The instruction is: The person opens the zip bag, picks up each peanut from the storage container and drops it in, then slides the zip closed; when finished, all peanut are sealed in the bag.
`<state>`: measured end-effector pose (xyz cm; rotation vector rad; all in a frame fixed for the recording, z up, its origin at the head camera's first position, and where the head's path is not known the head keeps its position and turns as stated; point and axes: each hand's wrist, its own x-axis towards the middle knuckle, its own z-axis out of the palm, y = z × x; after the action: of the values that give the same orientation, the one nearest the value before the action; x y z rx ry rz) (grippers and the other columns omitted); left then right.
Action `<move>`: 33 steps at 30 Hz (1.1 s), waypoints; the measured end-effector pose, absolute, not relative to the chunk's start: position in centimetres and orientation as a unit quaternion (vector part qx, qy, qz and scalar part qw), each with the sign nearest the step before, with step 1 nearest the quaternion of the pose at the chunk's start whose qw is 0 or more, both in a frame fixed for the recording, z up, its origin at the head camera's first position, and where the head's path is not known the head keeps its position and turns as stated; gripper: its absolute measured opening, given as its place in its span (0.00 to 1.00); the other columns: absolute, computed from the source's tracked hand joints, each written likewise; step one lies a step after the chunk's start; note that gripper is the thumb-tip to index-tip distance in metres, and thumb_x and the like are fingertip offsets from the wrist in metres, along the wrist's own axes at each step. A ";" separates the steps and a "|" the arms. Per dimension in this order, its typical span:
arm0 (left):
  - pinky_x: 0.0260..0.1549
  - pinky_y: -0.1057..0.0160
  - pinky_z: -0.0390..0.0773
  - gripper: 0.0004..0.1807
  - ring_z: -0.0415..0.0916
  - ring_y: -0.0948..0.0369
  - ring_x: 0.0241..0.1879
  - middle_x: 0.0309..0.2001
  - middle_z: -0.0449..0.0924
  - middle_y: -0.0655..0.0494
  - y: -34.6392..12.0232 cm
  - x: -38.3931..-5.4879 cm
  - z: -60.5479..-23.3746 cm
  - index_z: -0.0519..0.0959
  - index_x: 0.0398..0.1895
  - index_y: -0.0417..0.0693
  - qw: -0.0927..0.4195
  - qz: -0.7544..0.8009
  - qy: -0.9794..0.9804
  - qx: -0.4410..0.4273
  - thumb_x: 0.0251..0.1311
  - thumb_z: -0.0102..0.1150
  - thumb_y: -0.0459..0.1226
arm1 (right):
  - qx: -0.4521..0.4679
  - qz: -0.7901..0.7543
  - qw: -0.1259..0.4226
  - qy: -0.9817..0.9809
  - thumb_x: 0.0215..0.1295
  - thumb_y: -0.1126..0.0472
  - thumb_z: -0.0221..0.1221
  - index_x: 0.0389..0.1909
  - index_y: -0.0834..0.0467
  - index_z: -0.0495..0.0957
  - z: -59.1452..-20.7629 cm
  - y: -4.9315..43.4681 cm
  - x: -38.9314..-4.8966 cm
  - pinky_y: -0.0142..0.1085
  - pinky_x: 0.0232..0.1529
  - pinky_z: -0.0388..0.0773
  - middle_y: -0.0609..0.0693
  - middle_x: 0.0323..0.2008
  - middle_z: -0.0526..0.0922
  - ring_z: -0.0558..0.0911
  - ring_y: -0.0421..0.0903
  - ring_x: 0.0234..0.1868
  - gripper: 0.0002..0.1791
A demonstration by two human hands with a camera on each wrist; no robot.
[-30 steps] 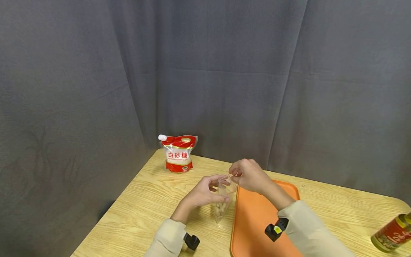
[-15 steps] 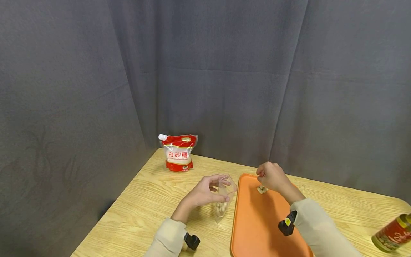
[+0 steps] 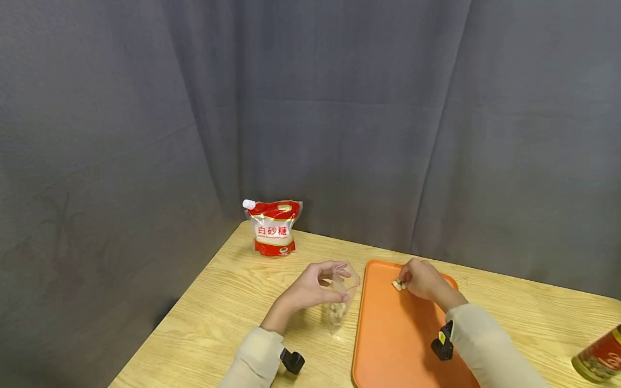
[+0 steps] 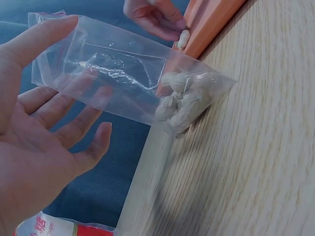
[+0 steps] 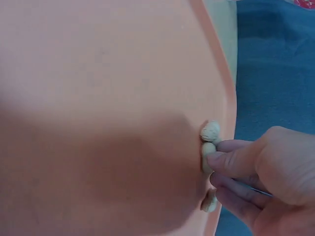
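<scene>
My left hand (image 3: 312,288) holds a clear zip-lock bag (image 4: 123,64) by its mouth, thumb on one side and fingers on the other. Several unshelled peanuts (image 4: 184,101) lie in the bag's lower end, over the wood table. At the far end of an orange tray (image 3: 388,334), my right hand (image 3: 427,280) reaches down to a small group of peanuts. In the right wrist view its thumb and forefinger pinch one peanut (image 5: 208,160). A second peanut (image 5: 210,130) touches that one, and a third peanut (image 5: 209,201) lies by the other fingers.
A red and white sugar pouch (image 3: 274,229) with a white cap stands at the table's back left. A bottle with a red label (image 3: 601,355) is at the right edge. Grey curtain (image 3: 330,151) hangs behind and to the left of the table (image 3: 204,312).
My right hand has moved from the bag's mouth rightward to the peanuts at the tray's far end and lowered onto them. My left hand keeps its hold on the bag.
</scene>
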<state>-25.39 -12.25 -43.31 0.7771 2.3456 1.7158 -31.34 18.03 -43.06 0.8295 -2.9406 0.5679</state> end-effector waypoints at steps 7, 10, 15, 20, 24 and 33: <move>0.56 0.52 0.72 0.37 0.75 0.53 0.58 0.55 0.82 0.51 -12.2 -25.9 -43.6 0.71 0.68 0.45 0.065 0.571 0.776 0.260 0.53 0.73 0.37 | 0.274 0.185 0.028 -0.943 0.46 0.79 0.63 0.22 0.56 0.83 -43.7 18.2 -31.4 0.37 0.28 0.69 0.44 0.23 0.80 0.70 0.40 0.24 0.13; 0.57 0.51 0.72 0.37 0.75 0.53 0.58 0.55 0.81 0.50 -12.2 -25.8 -43.5 0.71 0.68 0.44 0.066 0.569 0.777 0.262 0.54 0.73 0.37 | 0.268 0.186 0.035 -0.945 0.46 0.77 0.65 0.25 0.59 0.85 -43.9 18.2 -31.6 0.38 0.29 0.74 0.46 0.24 0.82 0.74 0.41 0.26 0.11; 0.57 0.51 0.71 0.36 0.75 0.54 0.58 0.56 0.81 0.52 -12.2 -25.8 -43.5 0.71 0.69 0.45 0.070 0.566 0.780 0.260 0.55 0.72 0.37 | 0.254 0.191 0.030 -0.948 0.46 0.77 0.65 0.26 0.60 0.85 -44.2 18.1 -31.7 0.40 0.30 0.76 0.47 0.25 0.82 0.76 0.43 0.26 0.10; 0.58 0.49 0.71 0.36 0.74 0.52 0.59 0.57 0.81 0.51 -12.2 -25.7 -43.6 0.70 0.69 0.44 0.071 0.568 0.778 0.258 0.55 0.72 0.36 | 0.243 0.192 0.023 -0.951 0.47 0.77 0.65 0.28 0.61 0.85 -44.5 18.1 -31.7 0.42 0.32 0.79 0.48 0.27 0.83 0.78 0.45 0.28 0.09; 0.57 0.51 0.71 0.36 0.75 0.54 0.59 0.56 0.81 0.52 -12.1 -25.7 -43.6 0.71 0.68 0.46 0.069 0.565 0.781 0.256 0.55 0.72 0.36 | 0.239 0.193 0.020 -0.951 0.48 0.76 0.67 0.28 0.61 0.84 -44.4 18.1 -31.6 0.43 0.33 0.79 0.49 0.27 0.83 0.78 0.45 0.29 0.08; 0.57 0.50 0.71 0.37 0.74 0.50 0.59 0.56 0.81 0.50 -12.2 -25.9 -43.8 0.70 0.69 0.44 0.069 0.567 0.780 0.257 0.54 0.72 0.37 | 0.256 0.195 0.037 -0.946 0.50 0.74 0.68 0.27 0.62 0.84 -43.3 18.4 -31.1 0.43 0.32 0.80 0.50 0.25 0.84 0.80 0.46 0.28 0.05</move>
<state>-25.90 -12.19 -43.81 0.7726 2.3471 1.7061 -31.10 18.43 -43.32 0.7860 -2.9054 0.5975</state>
